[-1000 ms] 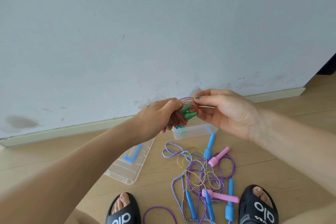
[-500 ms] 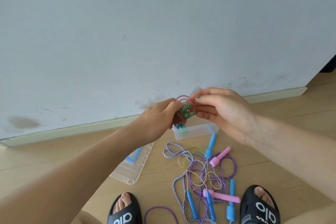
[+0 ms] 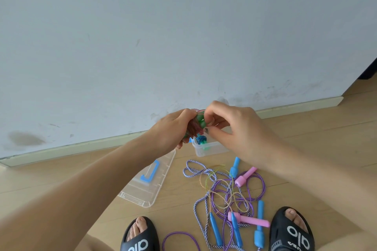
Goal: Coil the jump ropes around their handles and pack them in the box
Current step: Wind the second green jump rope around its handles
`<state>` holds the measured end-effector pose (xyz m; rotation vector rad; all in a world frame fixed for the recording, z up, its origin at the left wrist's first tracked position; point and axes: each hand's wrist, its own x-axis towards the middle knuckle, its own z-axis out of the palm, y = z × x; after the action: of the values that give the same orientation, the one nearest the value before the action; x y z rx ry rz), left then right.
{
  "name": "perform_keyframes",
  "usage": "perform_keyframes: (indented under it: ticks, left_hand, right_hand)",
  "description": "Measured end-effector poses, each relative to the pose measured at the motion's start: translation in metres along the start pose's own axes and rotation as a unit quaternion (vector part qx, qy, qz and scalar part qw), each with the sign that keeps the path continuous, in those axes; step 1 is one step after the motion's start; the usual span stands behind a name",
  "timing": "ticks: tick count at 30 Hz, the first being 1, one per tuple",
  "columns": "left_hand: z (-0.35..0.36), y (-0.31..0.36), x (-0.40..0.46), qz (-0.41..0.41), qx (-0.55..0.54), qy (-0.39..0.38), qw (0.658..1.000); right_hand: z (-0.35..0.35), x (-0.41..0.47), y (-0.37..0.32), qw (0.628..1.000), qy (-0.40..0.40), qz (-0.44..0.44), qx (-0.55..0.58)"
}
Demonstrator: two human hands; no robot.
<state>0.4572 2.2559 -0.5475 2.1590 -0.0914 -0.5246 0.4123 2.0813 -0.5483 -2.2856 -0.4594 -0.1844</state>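
The clear lid (image 3: 151,181) lies on the floor at left. The left hand (image 3: 171,130) grips the coiled green-handled rope (image 3: 199,123), and the right hand (image 3: 230,130) pinches its other side, just above the open box (image 3: 210,147). Loose ropes (image 3: 230,193) sprawl nearer the feet.

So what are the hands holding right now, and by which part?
Both grip one green-handled jump rope: the left hand round its coiled pink cord, the right hand pinching the cord by the handle tips.

right hand (image 3: 236,128) curled tighter over green handles (image 3: 201,121) (fingers tucked), bundle lower
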Motion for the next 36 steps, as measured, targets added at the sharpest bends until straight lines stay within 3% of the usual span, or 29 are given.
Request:
perform_keyframes:
  ticks: [8,13,15,17,19,22,24,28,34,36]
  left_hand:
    - [-0.004,-0.006,0.011,-0.053,-0.068,-0.007,0.996]
    - [0.012,-0.006,0.010,-0.058,-0.105,-0.032,0.992]
    - [0.016,-0.005,0.010,-0.051,-0.127,-0.039,0.990]
    - [0.015,-0.001,0.010,-0.029,-0.136,-0.059,0.989]
    - [0.014,0.000,0.012,-0.005,-0.145,-0.065,0.987]
    - [0.018,-0.001,0.013,0.025,-0.130,-0.034,0.991]
    - [0.020,-0.003,0.013,0.043,-0.110,-0.026,0.993]
    - [0.027,-0.007,0.019,0.020,-0.097,-0.058,0.993]
    - [0.049,-0.015,0.041,-0.065,-0.115,-0.074,0.988]
    - [0.055,-0.020,0.053,-0.082,-0.140,-0.081,0.983]
  right_hand:
    - [-0.009,0.009,0.005,0.996,0.021,-0.032,-0.081]
    - [0.000,0.009,-0.004,0.978,-0.024,0.180,0.106]
    - [-0.002,0.012,-0.003,0.924,0.012,0.266,0.274]
    - [-0.009,0.019,0.004,0.828,0.059,0.337,0.445]
    - [-0.017,0.025,0.013,0.760,0.086,0.382,0.518]
    - [-0.016,0.027,0.027,0.715,0.060,0.427,0.551]
    - [-0.010,0.025,0.032,0.706,0.030,0.442,0.553]
    - [0.004,0.020,0.032,0.724,0.008,0.443,0.529]
    - [0.017,0.034,0.046,0.871,0.063,0.380,0.306]
    - [0.017,0.039,0.054,0.892,0.041,0.371,0.254]
